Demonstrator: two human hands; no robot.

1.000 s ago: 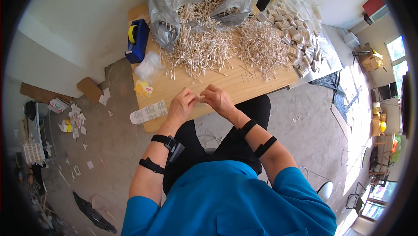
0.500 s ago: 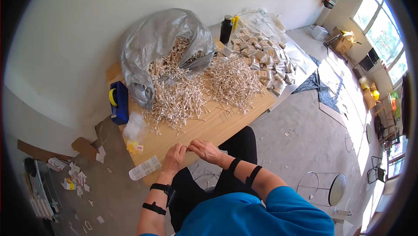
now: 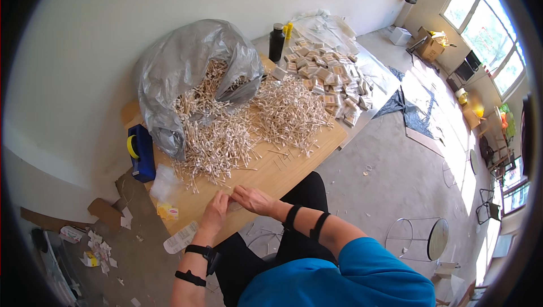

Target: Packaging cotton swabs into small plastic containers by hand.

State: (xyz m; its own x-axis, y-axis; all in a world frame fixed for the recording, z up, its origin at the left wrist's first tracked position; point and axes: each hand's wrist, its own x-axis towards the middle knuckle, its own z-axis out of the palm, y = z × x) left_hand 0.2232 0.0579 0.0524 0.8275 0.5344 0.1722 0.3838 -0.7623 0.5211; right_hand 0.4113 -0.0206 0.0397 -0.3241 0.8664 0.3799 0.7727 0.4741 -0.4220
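Note:
My left hand [image 3: 216,211] and my right hand [image 3: 253,199] meet at the near edge of the wooden table [image 3: 317,147], fingers closed and fingertips almost touching. Something small and pale seems to be pinched between them, but the fingers hide most of it. Just beyond the hands lies a loose heap of cotton swabs [image 3: 218,146], spilling from a big grey plastic bag [image 3: 169,66]. A second swab pile [image 3: 291,112] sits to its right, with a few single swabs in front. By my left forearm, a white label sheet [image 3: 181,237] hangs over the table's edge.
On the table's left are a blue tape dispenser [image 3: 143,162], clear plastic bags [image 3: 165,183] and a yellow-and-white packet [image 3: 167,212]. Many small boxes [image 3: 334,75] and a black bottle [image 3: 276,42] stand farther back. A round stool [image 3: 437,239] lies tipped on the floor at right.
The view has shifted a little, so the table and its contents sit farther left. Both hands stay together, and a bit more of something pale shows between them.

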